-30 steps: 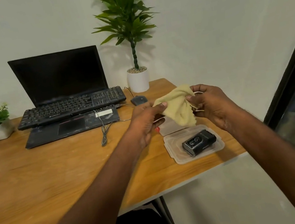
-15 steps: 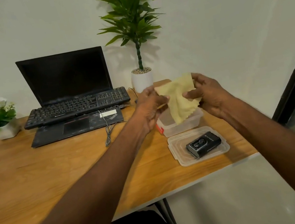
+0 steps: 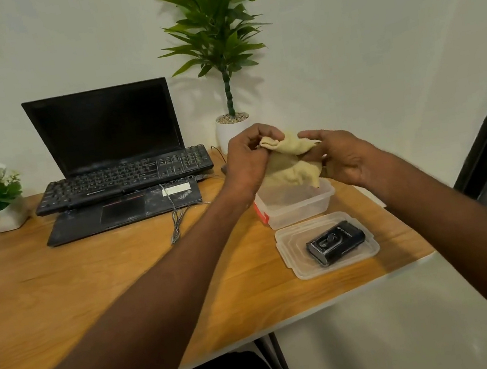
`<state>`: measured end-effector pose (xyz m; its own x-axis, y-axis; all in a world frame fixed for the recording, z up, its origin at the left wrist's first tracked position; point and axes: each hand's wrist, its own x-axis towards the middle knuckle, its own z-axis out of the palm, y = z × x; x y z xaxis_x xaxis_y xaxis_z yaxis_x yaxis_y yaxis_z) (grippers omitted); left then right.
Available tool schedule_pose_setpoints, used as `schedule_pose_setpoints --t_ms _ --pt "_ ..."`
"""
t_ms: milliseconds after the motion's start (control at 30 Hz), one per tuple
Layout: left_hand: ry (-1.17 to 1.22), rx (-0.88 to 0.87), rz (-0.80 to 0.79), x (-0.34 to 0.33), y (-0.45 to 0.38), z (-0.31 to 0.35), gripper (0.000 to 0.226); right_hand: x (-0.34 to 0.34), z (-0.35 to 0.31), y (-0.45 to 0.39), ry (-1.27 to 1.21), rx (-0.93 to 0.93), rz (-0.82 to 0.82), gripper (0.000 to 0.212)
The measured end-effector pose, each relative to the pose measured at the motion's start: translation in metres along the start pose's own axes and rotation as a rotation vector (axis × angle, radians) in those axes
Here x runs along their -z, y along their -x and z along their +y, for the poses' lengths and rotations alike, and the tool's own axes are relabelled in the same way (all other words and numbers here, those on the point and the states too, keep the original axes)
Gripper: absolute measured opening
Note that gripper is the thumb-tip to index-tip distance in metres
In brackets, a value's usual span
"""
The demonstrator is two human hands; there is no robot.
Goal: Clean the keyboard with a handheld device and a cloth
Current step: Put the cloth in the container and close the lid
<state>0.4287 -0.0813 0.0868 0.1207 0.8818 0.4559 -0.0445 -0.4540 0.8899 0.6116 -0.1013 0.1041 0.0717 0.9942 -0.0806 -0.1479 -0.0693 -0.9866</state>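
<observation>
Nearest on the wooden surface [image 3: 61, 295], a small black boxy handheld device [image 3: 335, 243] is seen lying in an upturned clear plastic lid [image 3: 289, 237], untouched. Just behind the lid, a clear plastic tub [image 3: 297, 207] with a red label is parked, and it's used as the landmark here.

Right above the tub, a soft pale-yellow cloth [image 3: 292, 163] is held up in the air between both hands. One bunched corner is pinched by the left hand [image 3: 248, 164], fingers curled over it, above the tub's left edge. The other side is gripped by the right hand [image 3: 341, 158], thumb and fingers closed on the fabric, above the tub's right edge. Both forearms are stretched forward, wrists roughly level, backs of the hands facing up.

Looks like the cloth is being sorted out before any wiping, so honestly it'd be best shaken flat and folded into a neat pad; a loose dangling corner could get snagged on keycaps. The device probably ought to be used first so the crumbs get loosened.

Well to the left of the tub and a bit further back, the black full-size keyboard [image 3: 123, 178] is found propped on an open black laptop [image 3: 112, 161], its grey cable [image 3: 177, 218] trailing forward. Behind the tub, a tall green plant in a white pot [image 3: 219, 59] is stood against the wall.
</observation>
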Motion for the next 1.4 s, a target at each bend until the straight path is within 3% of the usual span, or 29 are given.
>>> schedule_pose_setpoints --t_ms 100,200,267,400,533,667,767,833,933,1100,1233,1400 --pt "0.066 -0.120 -0.065 0.008 -0.004 0.002 0.056 0.007 -0.002 -0.001 -0.097 0.200 -0.028 0.066" --pt "-0.032 -0.195 -0.189 0.012 -0.008 0.004 0.043 0.017 0.002 0.000 0.148 0.353 0.065 0.064" --pt "-0.088 -0.205 -0.169 0.012 -0.005 -0.005 0.033 0.018 0.007 0.000 0.222 0.343 0.056 0.058" --pt "-0.190 -0.099 -0.009 0.012 -0.002 -0.019 0.043 0.016 0.011 0.003 0.353 0.285 0.090 0.032" --pt "-0.302 0.008 0.009 0.011 -0.001 -0.032 0.047 0.018 0.018 -0.003 0.527 0.273 0.095 0.033" --pt "-0.541 0.103 -0.008 0.009 0.008 -0.029 0.037 0.012 0.022 -0.005 0.959 0.281 0.087 0.026" --pt "-0.776 0.141 -0.128 0.006 0.016 -0.028 0.026 0.010 0.031 -0.009 1.101 0.234 0.051 0.016" --pt "-1.008 0.124 -0.197 0.004 0.024 -0.029 0.023 0.010 0.040 -0.007 1.206 0.275 0.003 0.022" --pt "-1.208 0.089 -0.236 0.006 0.032 -0.036 0.034 0.010 0.051 -0.006 1.327 0.344 0.005 0.027" --pt "-1.291 0.132 -0.298 0.012 0.036 -0.036 0.035 0.017 0.063 -0.001 1.222 0.351 0.164 0.017" --pt "-1.260 0.178 -0.307 0.009 0.037 -0.035 0.034 0.017 0.069 0.005 1.078 0.251 0.319 0.020" --pt "-1.253 0.257 -0.499 0.011 0.028 -0.034 0.042 0.013 0.072 0.011 0.959 0.237 0.300 0.022"
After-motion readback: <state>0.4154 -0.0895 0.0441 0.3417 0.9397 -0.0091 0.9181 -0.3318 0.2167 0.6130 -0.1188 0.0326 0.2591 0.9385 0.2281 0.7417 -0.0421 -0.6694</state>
